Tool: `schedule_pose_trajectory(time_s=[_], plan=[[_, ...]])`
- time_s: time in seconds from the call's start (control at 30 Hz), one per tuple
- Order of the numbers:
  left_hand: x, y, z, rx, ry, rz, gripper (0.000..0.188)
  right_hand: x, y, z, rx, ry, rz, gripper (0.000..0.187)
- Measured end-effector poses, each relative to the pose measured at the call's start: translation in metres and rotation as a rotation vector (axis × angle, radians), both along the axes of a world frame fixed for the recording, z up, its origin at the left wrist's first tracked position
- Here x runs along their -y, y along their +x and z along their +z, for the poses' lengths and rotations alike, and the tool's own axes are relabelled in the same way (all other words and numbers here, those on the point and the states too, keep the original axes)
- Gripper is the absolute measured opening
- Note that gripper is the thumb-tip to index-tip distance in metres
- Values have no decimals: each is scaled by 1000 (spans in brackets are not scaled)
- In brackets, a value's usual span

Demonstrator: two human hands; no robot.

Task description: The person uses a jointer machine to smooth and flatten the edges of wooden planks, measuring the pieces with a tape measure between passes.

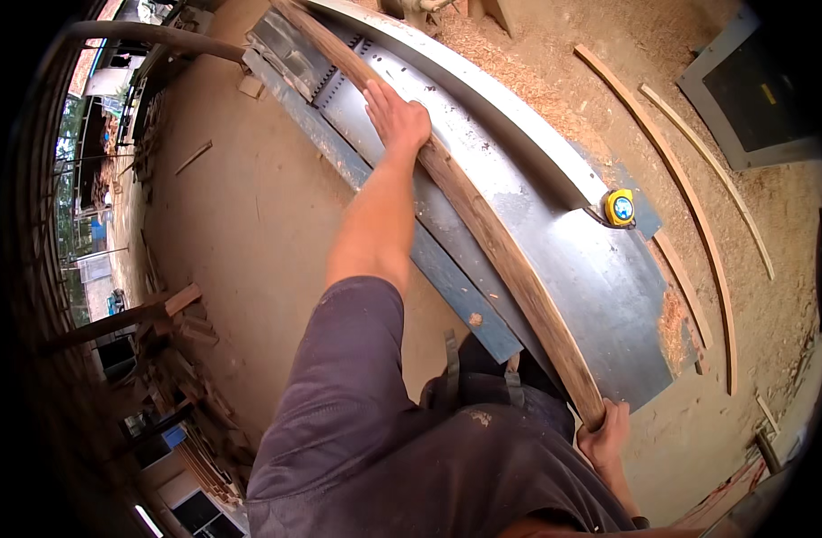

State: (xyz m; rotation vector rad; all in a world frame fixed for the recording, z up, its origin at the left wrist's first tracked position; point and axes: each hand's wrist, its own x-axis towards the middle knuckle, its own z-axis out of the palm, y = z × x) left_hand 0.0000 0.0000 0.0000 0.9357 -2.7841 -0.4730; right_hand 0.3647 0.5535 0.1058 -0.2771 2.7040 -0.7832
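Right hand [605,435] is curled around the near end of the wooden plank [480,218], which lies lengthwise over the metal machine table [599,296]. Yellow tape measure [620,208] sits beside the near end of the pale fence [483,81]. Left hand [398,121] lies flat on the plank farther along, fingers extended. Curved wooden strips [695,205] lie beyond the table.
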Motion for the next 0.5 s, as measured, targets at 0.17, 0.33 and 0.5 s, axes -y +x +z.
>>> schedule_pose_trajectory(time_s=[0.17, 0.33, 0.5], plan=[[41, -39, 14, -47, -12, -25, 70, 41, -34, -12, -77, -46, 10, 58], [88, -63, -10, -85, -19, -32, 71, 84, -62, -17, -117, -68, 23, 56], [137, -104, -8, -89, -41, -49, 72, 135, -100, -21, -166, -30, 49, 56]])
